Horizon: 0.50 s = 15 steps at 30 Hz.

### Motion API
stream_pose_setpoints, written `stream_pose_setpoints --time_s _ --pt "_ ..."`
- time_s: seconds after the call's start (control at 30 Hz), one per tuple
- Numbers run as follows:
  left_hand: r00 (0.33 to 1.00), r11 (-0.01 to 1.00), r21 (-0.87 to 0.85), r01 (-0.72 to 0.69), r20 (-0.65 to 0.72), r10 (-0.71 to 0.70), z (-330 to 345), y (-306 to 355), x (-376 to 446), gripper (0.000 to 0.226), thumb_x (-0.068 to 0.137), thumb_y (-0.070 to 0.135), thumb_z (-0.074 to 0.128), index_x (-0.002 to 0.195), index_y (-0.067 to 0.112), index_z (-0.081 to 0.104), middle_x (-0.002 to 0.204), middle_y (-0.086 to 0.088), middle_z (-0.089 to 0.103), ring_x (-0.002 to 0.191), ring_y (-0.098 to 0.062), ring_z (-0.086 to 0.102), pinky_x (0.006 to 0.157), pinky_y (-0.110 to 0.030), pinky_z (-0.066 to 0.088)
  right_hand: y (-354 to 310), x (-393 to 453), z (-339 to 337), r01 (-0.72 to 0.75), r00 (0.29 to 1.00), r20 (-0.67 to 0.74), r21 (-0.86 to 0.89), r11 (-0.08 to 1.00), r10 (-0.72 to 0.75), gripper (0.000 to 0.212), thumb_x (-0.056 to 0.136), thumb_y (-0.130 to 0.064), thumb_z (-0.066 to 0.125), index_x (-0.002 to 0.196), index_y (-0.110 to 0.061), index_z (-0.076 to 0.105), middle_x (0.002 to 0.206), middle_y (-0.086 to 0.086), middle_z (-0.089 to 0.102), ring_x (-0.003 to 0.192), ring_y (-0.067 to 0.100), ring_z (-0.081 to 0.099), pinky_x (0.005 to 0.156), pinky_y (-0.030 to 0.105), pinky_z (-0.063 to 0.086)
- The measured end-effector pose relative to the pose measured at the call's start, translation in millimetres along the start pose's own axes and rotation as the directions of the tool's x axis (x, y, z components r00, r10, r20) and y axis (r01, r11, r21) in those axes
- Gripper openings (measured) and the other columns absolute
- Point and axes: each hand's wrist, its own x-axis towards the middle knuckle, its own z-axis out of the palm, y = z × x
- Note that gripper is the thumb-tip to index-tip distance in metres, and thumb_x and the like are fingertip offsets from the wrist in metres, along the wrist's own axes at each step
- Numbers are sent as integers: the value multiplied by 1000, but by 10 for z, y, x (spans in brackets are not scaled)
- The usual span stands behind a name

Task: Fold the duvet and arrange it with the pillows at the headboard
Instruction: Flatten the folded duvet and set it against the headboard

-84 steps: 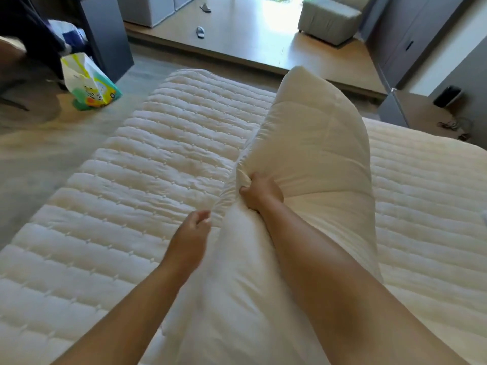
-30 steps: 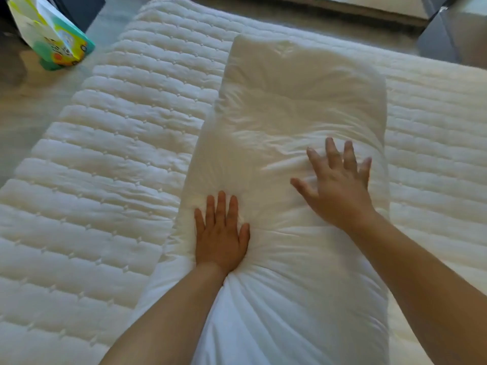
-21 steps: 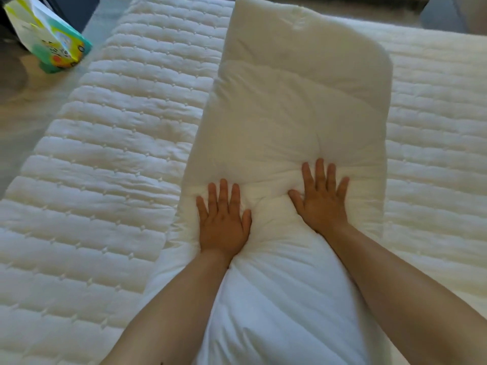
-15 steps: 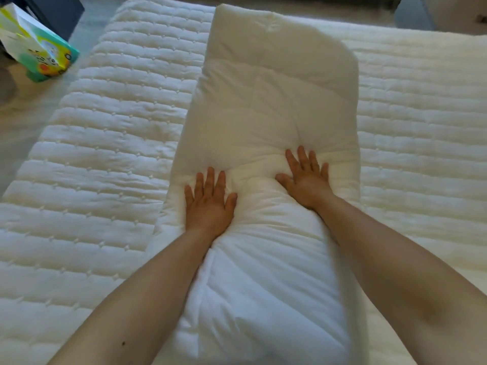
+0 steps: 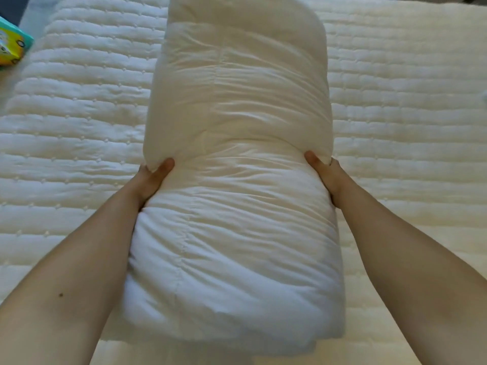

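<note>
A white duvet [image 5: 237, 114], folded into a long thick strip, lies lengthwise down the middle of the quilted mattress [image 5: 79, 127]. My left hand [image 5: 151, 177] grips its left edge about halfway along, thumb on top and fingers tucked under the fold. Across from it, my right hand [image 5: 322, 171] grips the right edge the same way. The far half of the strip rises slightly above the near half between my hands. No pillows or headboard are in view.
A colourful teal and yellow bag [image 5: 11, 46] sits on the floor off the bed's far left corner. Bare quilted mattress spreads out on both sides of the duvet.
My hands have left the top of the duvet, where they pressed flat, and moved out to its two side edges, closing on them. The camera has moved closer and lower.
</note>
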Motion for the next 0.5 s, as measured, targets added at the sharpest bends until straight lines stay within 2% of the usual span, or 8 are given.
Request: stream_pose_setpoints --time_s 0.07,0.13,0.23,0.3,0.33,0.4,0.43,0.5 --pt "999 1000 -14 -16 30 16 7 -32 20 76 91 60 50 148 12 35 144 -8 48 129 -27 48 94 -33 35 24 -1 -5 27 999 30 10 1000 -28 119 52 -80 70 149 -26 26 141 6 47 115 29 53 99 48 46" --pt "998 1000 -12 -2 58 2 -18 -33 21 86 85 70 49 149 14 34 145 -10 48 129 -30 48 96 -36 36 77 25 -4 30 999 41 26 999 -31 107 63 -77 64 149 -27 24 142 6 44 112 28 51 92 44 46" --pt "996 999 -43 -2 86 6 -27 -48 51 90 81 75 48 149 17 35 143 -8 51 127 -30 50 95 -37 37 167 52 16 35 999 38 69 997 -38 123 47 -86 61 150 -31 22 144 9 43 108 28 51 83 41 45" --pt "996 999 -36 0 88 3 -26 -66 77 88 82 75 46 149 17 37 141 -9 52 125 -30 51 92 -37 37 172 73 42 65 998 5 69 995 -65 133 41 -89 61 151 -27 21 144 9 43 113 29 51 85 41 43" --pt "996 1000 -20 10 84 -8 -35 -67 74 91 81 77 46 148 17 39 139 -10 54 123 -30 52 92 -38 38 161 55 55 78 997 -13 47 996 -78 124 51 -85 62 151 -24 20 143 8 43 118 29 50 88 40 42" --pt "996 999 29 39 75 -41 -63 -71 61 98 76 82 46 143 11 46 134 -14 58 116 -32 57 92 -40 42 149 -11 87 85 995 -58 22 996 -84 91 80 -64 60 149 -17 25 131 -1 45 117 24 49 86 36 40" --pt "997 998 49 45 62 -48 -66 -41 23 99 75 83 46 139 7 49 131 -16 60 112 -33 58 91 -41 44 140 -14 89 105 991 -87 -8 994 -106 79 85 -58 58 147 -16 32 130 -3 46 113 23 51 82 33 41" --pt "999 999 -7 44 27 -43 -41 57 -78 94 79 77 50 133 0 53 126 -20 61 108 -35 59 88 -40 43 51 -154 78 161 981 -96 -77 984 -168 69 87 -56 58 140 -14 44 130 1 54 103 21 55 72 27 42"
